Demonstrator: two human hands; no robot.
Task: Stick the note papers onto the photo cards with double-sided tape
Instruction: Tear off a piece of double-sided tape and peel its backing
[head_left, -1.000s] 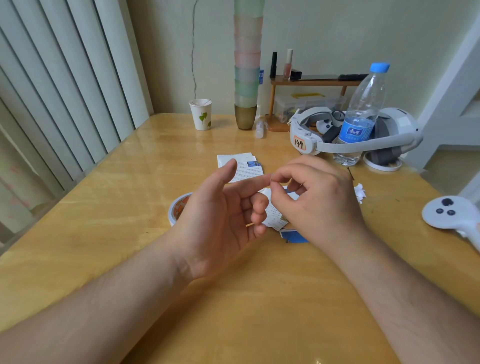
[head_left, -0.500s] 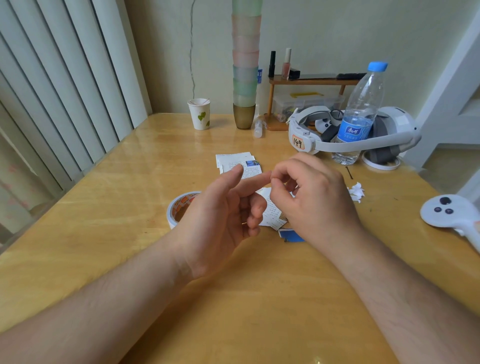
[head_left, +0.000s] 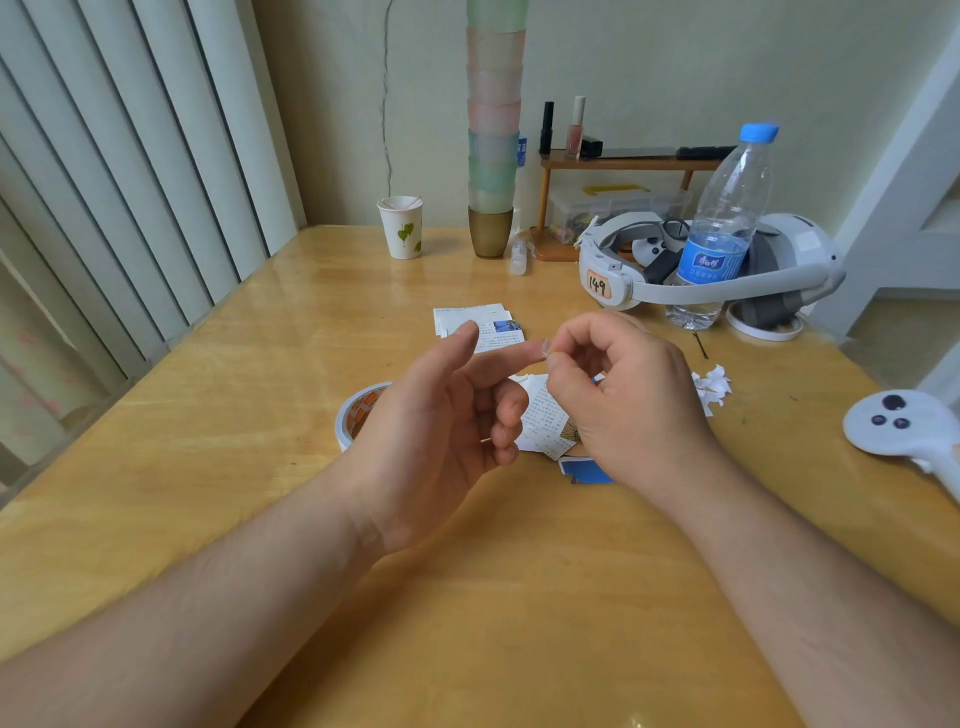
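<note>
My left hand (head_left: 441, 431) is loosely open, forefinger out as a prop, while my right hand (head_left: 618, 395) pinches a tiny tape piece (head_left: 546, 347) off its tip, so I can stick it to the papers (head_left: 543, 421) lying underneath, the tape roll (head_left: 353, 415) at nine o'clock.

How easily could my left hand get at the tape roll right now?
Probably yes. The tape roll lies flat on the table just beside and partly under the left hand, with nothing between them. The index fingertip is busy, though: the right hand pinches at something small there.
</note>
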